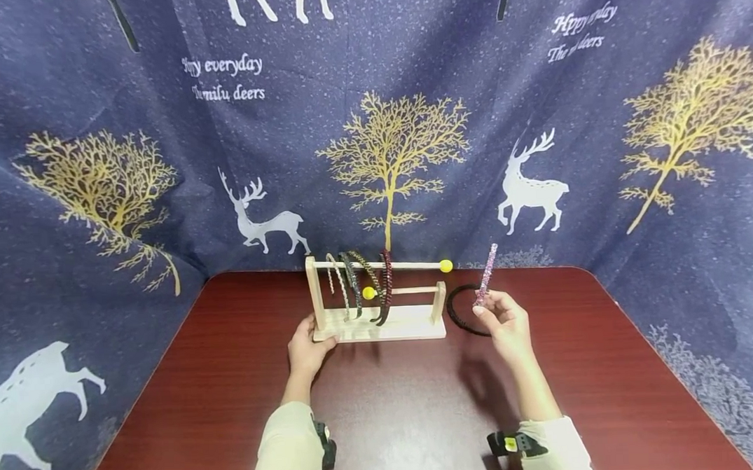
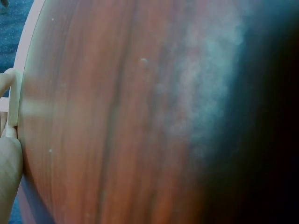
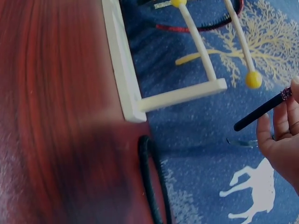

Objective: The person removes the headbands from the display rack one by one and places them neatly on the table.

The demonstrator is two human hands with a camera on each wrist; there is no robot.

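Observation:
A wooden headband rack (image 1: pixel 412 324) stands near the back of the table. Its left base corner is held by my left hand (image 1: pixel 308 350), with the thumb along the front edge; the left wrist view catches only the thumb (image 2: pixel 10 163), some fingers and the pale base. Several headbands hang on the upper bar, among them a dark red headband (image 1: pixel 388 280) and a pale beaded headband (image 1: pixel 341 289). To the right of the rack, my right hand (image 1: pixel 508 322) pinches a pink glittery headband (image 1: pixel 488 269) raised above the table. Its black tip (image 3: pixel 254 119) shows in the right wrist view.
A black headband (image 1: pixel 456 316) lies on the table just right of the rack. Yellow balls cap the upper bar (image 1: pixel 446 265) and the lower bar (image 1: pixel 369 293). Behind the reddish-brown table (image 1: pixel 231 381) hangs a blue cloth (image 1: pixel 319 69) with deer and trees.

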